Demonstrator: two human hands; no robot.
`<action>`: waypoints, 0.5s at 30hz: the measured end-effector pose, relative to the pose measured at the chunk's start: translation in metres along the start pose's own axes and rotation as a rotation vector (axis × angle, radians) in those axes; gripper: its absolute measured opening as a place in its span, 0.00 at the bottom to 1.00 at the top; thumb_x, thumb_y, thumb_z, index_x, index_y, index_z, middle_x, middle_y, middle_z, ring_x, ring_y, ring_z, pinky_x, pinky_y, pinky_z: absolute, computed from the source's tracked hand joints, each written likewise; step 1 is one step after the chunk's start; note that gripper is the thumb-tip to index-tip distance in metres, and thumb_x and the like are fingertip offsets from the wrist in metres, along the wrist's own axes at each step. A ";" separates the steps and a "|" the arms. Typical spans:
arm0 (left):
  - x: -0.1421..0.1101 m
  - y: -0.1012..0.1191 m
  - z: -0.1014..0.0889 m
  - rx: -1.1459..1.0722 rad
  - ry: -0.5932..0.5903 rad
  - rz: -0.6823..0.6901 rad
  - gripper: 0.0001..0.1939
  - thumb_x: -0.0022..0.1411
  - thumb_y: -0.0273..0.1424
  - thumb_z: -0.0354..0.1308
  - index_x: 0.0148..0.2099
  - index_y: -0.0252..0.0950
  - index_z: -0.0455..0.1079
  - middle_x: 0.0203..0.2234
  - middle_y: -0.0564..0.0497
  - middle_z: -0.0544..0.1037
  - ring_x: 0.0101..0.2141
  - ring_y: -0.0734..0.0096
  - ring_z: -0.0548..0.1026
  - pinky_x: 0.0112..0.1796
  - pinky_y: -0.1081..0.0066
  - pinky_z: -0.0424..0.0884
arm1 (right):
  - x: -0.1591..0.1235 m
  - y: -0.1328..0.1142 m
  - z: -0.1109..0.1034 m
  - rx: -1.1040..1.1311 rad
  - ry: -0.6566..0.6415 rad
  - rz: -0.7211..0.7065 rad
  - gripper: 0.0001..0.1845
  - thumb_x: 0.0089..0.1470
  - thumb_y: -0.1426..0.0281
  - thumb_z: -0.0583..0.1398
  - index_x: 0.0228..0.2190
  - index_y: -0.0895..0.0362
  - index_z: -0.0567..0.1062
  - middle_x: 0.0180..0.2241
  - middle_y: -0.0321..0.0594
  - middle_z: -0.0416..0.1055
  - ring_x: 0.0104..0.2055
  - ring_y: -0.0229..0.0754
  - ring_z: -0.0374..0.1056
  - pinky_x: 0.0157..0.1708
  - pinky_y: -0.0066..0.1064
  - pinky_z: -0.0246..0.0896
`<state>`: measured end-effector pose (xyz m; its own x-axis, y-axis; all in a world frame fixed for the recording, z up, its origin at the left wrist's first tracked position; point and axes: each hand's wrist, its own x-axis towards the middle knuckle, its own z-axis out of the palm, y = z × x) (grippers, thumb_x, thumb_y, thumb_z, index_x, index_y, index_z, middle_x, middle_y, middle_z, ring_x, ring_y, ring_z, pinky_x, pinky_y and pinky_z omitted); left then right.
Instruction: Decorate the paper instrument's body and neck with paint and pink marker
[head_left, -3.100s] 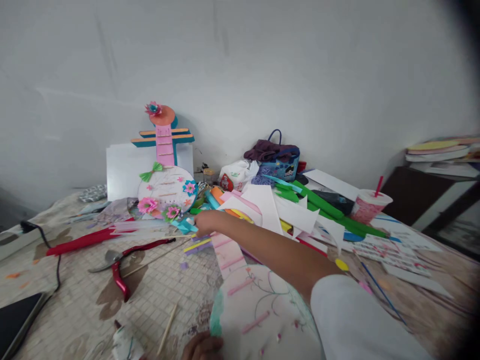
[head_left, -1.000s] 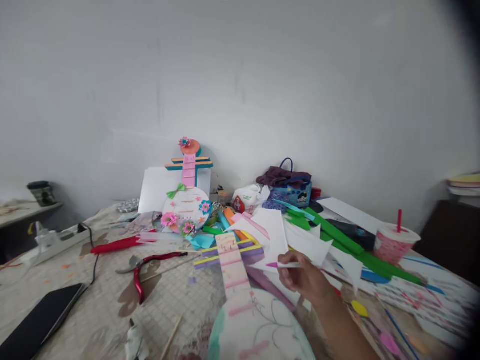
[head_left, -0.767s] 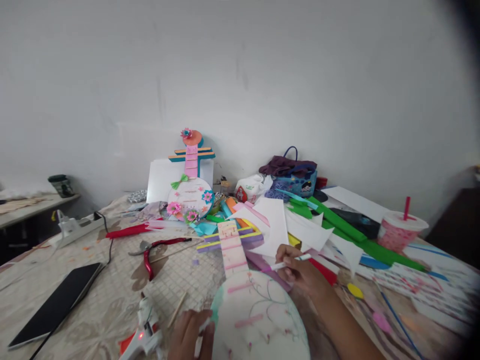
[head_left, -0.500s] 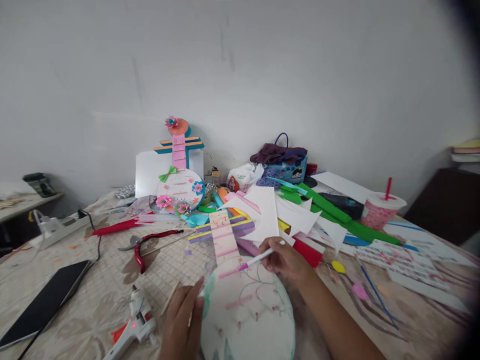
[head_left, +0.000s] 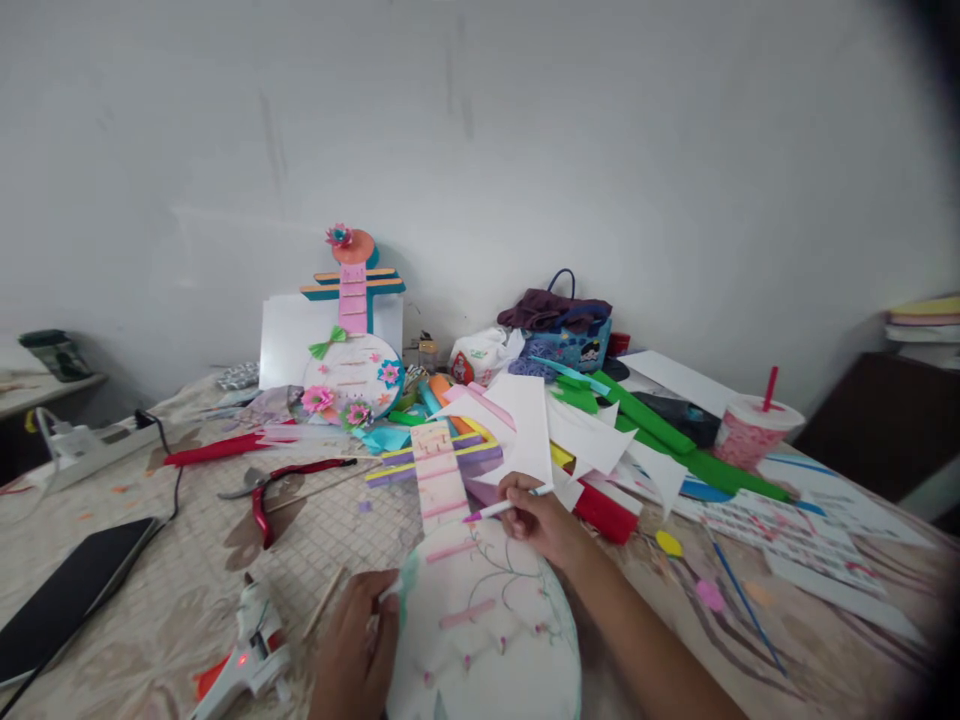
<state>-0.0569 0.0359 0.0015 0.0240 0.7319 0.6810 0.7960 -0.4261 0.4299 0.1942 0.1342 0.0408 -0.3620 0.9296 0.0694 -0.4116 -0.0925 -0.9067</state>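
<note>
Right hand (head_left: 536, 522) pinches the pink-tipped pen (head_left: 491, 510), left hand (head_left: 355, 635) curls by the round white craft (head_left: 486, 635) at bottom middle, I can't tell what it grips, so keep the craft still and draw slowly.

LEFT: glue gun (head_left: 253, 645) and wooden stick (head_left: 325, 602) crowd your left hand (head_left: 356, 640) | GAP: you can pass over tablecloth (head_left: 176, 600) between glue gun and black device (head_left: 75, 590) | AHEAD: paper scraps (head_left: 525, 425) bar your right hand (head_left: 536, 518) | RIGHT: blue stick (head_left: 750, 608) lies beyond your forearm (head_left: 637, 620) | NEAR: white disc (head_left: 487, 660) leaves view, room there hard to judge
</note>
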 end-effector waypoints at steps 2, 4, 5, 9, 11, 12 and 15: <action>0.003 0.004 0.001 -0.024 -0.052 0.014 0.09 0.61 0.34 0.49 0.41 0.37 0.67 0.30 0.50 0.74 0.30 0.72 0.74 0.30 0.73 0.72 | 0.009 -0.005 0.002 -0.034 -0.011 0.027 0.18 0.45 0.58 0.62 0.33 0.59 0.72 0.19 0.35 0.68 0.18 0.33 0.62 0.19 0.25 0.54; 0.004 0.006 0.002 -0.046 -0.077 0.026 0.09 0.62 0.33 0.48 0.41 0.38 0.67 0.29 0.51 0.74 0.30 0.73 0.74 0.30 0.75 0.72 | 0.024 -0.013 0.003 -0.074 -0.019 0.025 0.20 0.45 0.57 0.62 0.35 0.60 0.72 0.24 0.40 0.72 0.24 0.37 0.67 0.23 0.27 0.58; 0.004 0.006 0.002 -0.053 -0.082 0.030 0.08 0.62 0.32 0.48 0.41 0.38 0.67 0.29 0.51 0.74 0.30 0.74 0.74 0.30 0.76 0.72 | 0.035 -0.018 0.003 -0.096 -0.017 0.009 0.20 0.45 0.57 0.62 0.34 0.60 0.72 0.25 0.41 0.72 0.25 0.37 0.68 0.24 0.27 0.59; 0.003 0.005 0.003 -0.067 -0.092 0.085 0.09 0.61 0.29 0.49 0.43 0.38 0.67 0.33 0.50 0.74 0.34 0.74 0.74 0.34 0.76 0.72 | 0.086 -0.025 0.005 -0.191 0.061 -0.101 0.15 0.40 0.61 0.65 0.25 0.57 0.68 0.17 0.28 0.63 0.18 0.29 0.58 0.17 0.21 0.49; 0.003 0.001 0.004 -0.071 -0.104 0.143 0.09 0.61 0.26 0.49 0.44 0.37 0.66 0.33 0.49 0.74 0.35 0.74 0.74 0.35 0.77 0.72 | 0.109 -0.020 0.007 -0.241 0.100 -0.134 0.15 0.41 0.62 0.65 0.23 0.57 0.65 0.14 0.25 0.59 0.14 0.28 0.52 0.14 0.20 0.45; 0.003 -0.001 0.004 -0.066 -0.110 0.175 0.10 0.60 0.25 0.50 0.44 0.37 0.66 0.33 0.49 0.73 0.35 0.74 0.73 0.35 0.78 0.72 | 0.118 -0.016 0.009 -0.266 0.109 -0.143 0.15 0.40 0.61 0.65 0.23 0.57 0.66 0.14 0.25 0.59 0.14 0.29 0.53 0.14 0.21 0.46; 0.003 -0.008 0.008 -0.031 -0.104 0.252 0.10 0.58 0.23 0.51 0.43 0.36 0.65 0.31 0.50 0.73 0.33 0.76 0.73 0.35 0.80 0.71 | 0.132 -0.001 0.011 -0.340 0.124 -0.176 0.15 0.41 0.59 0.64 0.26 0.58 0.70 0.17 0.30 0.65 0.18 0.32 0.60 0.17 0.23 0.54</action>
<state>-0.0585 0.0458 -0.0042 0.2823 0.6505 0.7051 0.7382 -0.6167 0.2734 0.1373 0.2527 0.0555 -0.1987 0.9586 0.2037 -0.1504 0.1756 -0.9729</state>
